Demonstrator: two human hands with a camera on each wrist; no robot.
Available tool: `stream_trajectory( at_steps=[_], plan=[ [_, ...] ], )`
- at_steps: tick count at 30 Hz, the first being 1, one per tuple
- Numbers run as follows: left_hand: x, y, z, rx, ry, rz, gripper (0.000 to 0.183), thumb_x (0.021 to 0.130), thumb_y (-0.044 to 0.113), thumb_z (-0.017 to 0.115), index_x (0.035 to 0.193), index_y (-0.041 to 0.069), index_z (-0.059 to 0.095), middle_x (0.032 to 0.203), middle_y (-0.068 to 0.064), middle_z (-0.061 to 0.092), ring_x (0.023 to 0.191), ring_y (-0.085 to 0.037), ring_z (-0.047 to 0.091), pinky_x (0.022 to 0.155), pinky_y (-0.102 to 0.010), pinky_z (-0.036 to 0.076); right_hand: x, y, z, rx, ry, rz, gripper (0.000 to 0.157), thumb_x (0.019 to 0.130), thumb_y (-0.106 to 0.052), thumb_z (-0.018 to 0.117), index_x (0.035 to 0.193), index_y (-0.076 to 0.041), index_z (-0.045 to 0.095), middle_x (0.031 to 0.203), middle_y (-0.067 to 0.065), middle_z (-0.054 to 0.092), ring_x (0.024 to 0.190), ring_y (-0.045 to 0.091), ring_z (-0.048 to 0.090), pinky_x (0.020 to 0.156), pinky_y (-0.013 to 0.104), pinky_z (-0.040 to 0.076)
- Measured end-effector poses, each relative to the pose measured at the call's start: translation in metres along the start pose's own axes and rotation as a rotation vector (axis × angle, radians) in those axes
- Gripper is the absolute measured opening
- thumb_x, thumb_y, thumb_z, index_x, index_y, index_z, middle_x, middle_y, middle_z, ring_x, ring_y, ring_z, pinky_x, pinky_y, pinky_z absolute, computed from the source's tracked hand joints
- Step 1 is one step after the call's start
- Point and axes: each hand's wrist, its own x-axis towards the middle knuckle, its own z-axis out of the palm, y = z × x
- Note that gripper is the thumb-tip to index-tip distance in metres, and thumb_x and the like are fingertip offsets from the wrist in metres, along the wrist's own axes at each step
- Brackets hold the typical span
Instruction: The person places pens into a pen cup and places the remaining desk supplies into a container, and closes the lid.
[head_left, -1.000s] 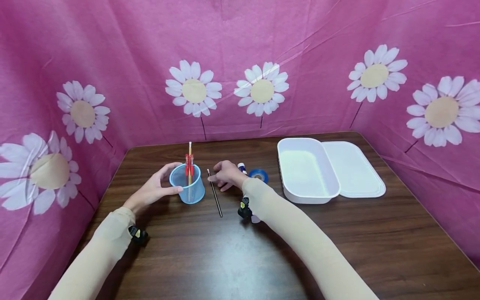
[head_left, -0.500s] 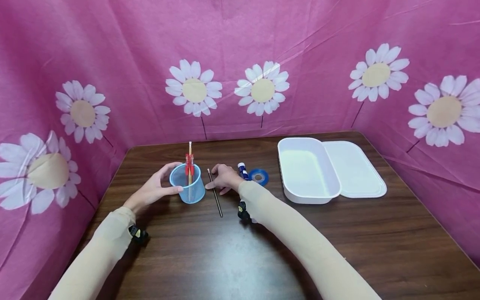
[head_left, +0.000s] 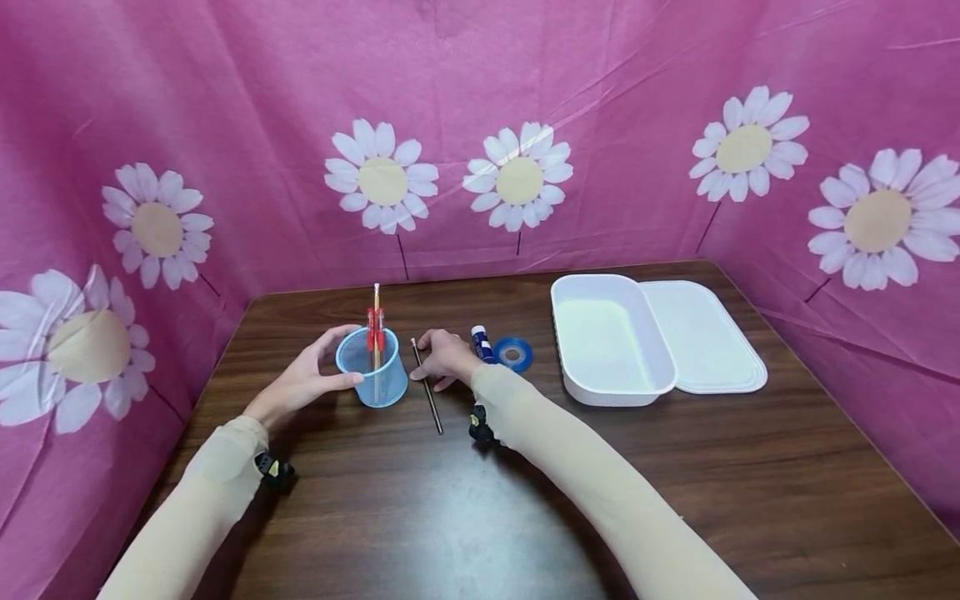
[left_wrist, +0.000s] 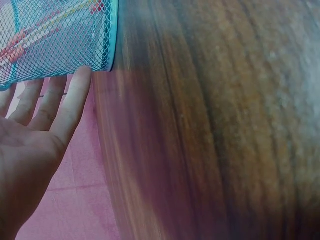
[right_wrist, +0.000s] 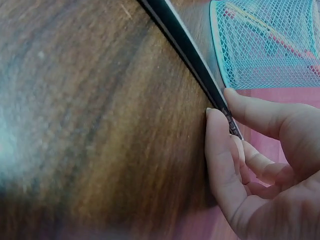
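Note:
A light blue mesh pen holder (head_left: 390, 388) stands upright on the table at left of centre. My left hand (head_left: 302, 377) holds its left side, thumb near the front rim and fingers behind. In the left wrist view, fingertips touch the mesh (left_wrist: 65, 47). Inside lean a yellow pencil (head_left: 377, 293) and red-capped pens (head_left: 375, 329). Right of the holder, a dark pencil (head_left: 432, 410) lies slanted on the table. My right hand (head_left: 448, 355) pinches it near its far end; the right wrist view shows the dark pencil (right_wrist: 187, 52) between thumb and finger.
Behind my right wrist are a blue-and-white glue stick (head_left: 482, 343) and a blue tape roll (head_left: 522, 364). Farther right stands a white plastic box (head_left: 618, 398), with its white lid (head_left: 712, 342) beside it. A pink flowered cloth (head_left: 450, 75) hangs round the table's back and sides.
My right hand has shifted slightly and its thumb and finger have closed on the dark pencil. More of the glue stick shows. The left hand and pen holder have stayed in place.

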Motion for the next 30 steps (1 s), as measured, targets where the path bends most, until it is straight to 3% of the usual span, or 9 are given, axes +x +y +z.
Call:
stream_trajectory(
  at_steps=[12,30],
  plan=[
    [0.000,-0.002,0.000,-0.027,-0.004,-0.013,0.075,0.092,0.013,0.077,0.154,0.014,0.036,0.149,-0.012,0.046,0.130,-0.030,0.046,0.099,-0.028,0.045,0.000,-0.001,-0.001,0.014,-0.014,0.038,0.029,0.083,0.002,0.079,0.108,-0.002,0.065,0.068,0.007,0.055,0.057,0.016,0.058,0.051,0.031,0.059],
    [0.000,-0.001,-0.001,-0.023,-0.012,-0.015,0.075,0.091,0.014,0.077,0.154,0.015,0.037,0.148,-0.012,0.046,0.130,-0.031,0.046,0.100,-0.030,0.044,-0.003,0.007,-0.011,0.180,-0.099,-0.017,0.024,0.089,0.000,0.068,0.111,0.000,0.060,0.070,0.007,0.051,0.062,0.016,0.053,0.055,0.034,0.060]
  ],
)
